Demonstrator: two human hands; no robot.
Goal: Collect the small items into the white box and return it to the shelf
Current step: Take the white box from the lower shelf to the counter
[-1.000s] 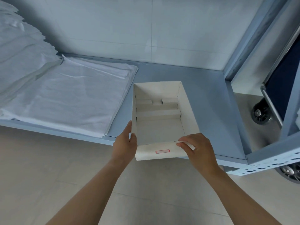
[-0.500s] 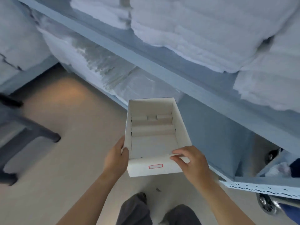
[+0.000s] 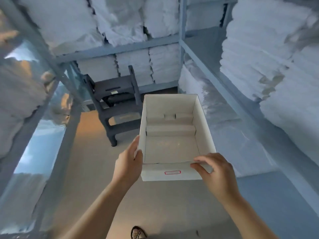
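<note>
I hold an open white cardboard box [image 3: 172, 175] in front of me, above the floor. It has a small red-outlined label on its near wall and white card dividers inside; I see no items in it. My left hand [image 3: 128, 163] grips its near left corner. My right hand [image 3: 215, 173] grips the near right corner, fingers over the rim. No small items show anywhere in view.
Grey-blue metal shelving [image 3: 120, 47] stacked with folded white linen lines the left, far and right sides. A dark grey step stool [image 3: 115, 107] stands on the tan floor just beyond the box. A shoe [image 3: 138, 233] shows at the bottom edge.
The box has left the low shelf beside the folded sheets and is carried in the air. My view has turned from that shelf into the aisle toward the step stool.
</note>
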